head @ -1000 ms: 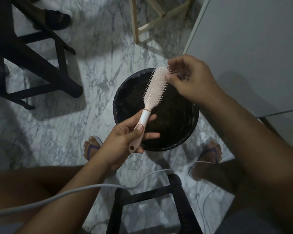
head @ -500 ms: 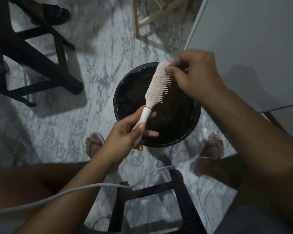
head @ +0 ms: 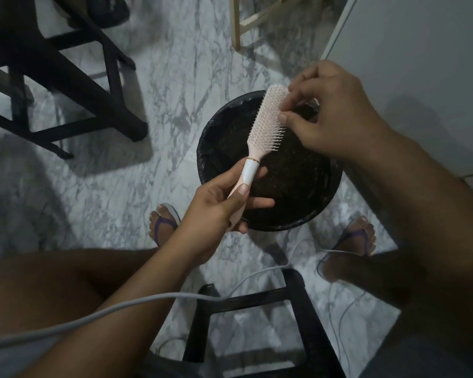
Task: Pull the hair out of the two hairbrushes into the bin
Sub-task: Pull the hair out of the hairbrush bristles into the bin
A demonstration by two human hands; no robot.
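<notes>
1. The left hand grips the hairbrush by its pale handle. The thumb lies flat along the front and the fingers are curled round behind. The brush slants up and to the right.
2. The right hand is curled at the upper end of the brush head, with thumb and forefinger pinching in among the bristles. Any hair caught between them is too fine to see.
3. The hairbrush is held in the air above the bin, a round black one with a dark liner folded over its rim. The inside is dim, and what lies in it cannot be made out.
4. The bin stands on a grey-veined marble floor between the person's feet, each in a flip-flop with a purple strap. The left foot is just beside the bin's near-left edge, and the right foot is near its near-right edge.
5. A black stool stands closer to the person than the bin. A pale cable runs in from the lower left, crosses in front of the left forearm and passes the stool's top corner.
6. Further out are a dark chair frame at the upper left, a light wooden frame at the top, and a pale cabinet panel along the right.
</notes>
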